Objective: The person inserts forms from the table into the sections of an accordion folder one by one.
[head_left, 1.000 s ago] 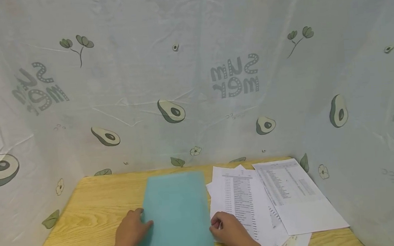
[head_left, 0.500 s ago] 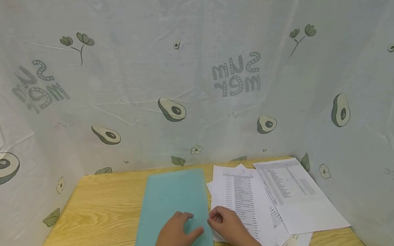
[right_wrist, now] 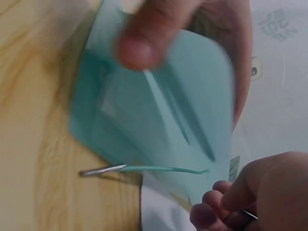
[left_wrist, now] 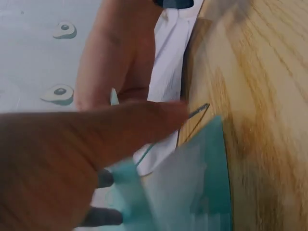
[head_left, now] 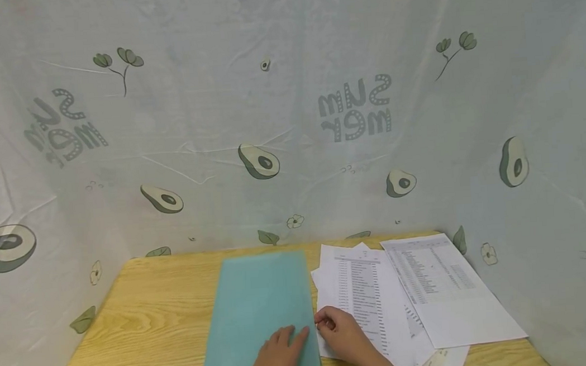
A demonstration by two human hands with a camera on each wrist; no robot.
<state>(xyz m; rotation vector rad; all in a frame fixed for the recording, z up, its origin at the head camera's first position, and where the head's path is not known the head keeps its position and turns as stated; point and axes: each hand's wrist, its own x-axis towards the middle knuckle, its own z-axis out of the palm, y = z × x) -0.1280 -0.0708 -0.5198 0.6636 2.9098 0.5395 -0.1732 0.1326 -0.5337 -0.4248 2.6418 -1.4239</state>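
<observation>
A teal folder (head_left: 250, 303) lies on the wooden table. My left hand (head_left: 278, 357) rests its fingers on the cover near the right edge. In the right wrist view the left thumb (right_wrist: 139, 53) is blurred, in front of the folder's bent sheet. Beside that edge my right hand (head_left: 345, 336) has its thumb and fingers curled together. Within its grip shows a thin shiny strip, seemingly part of a green cord with a metal tip. The tipped end of the green cord (right_wrist: 159, 168) sticks out over the table; how it joins the folder is hidden.
Printed sheets (head_left: 362, 296) overlap to the folder's right, partly under the right hand. Another printed sheet (head_left: 462, 318) lies atop them at the far right. Bare wood of the table (head_left: 150, 320) shows on the left. A patterned curtain (head_left: 289, 121) surrounds the table's back and sides.
My left hand left the folder's left edge, crossed over the cover to the right, and lowered onto it near the right edge. The right hand has stayed almost in place, fingers still curled.
</observation>
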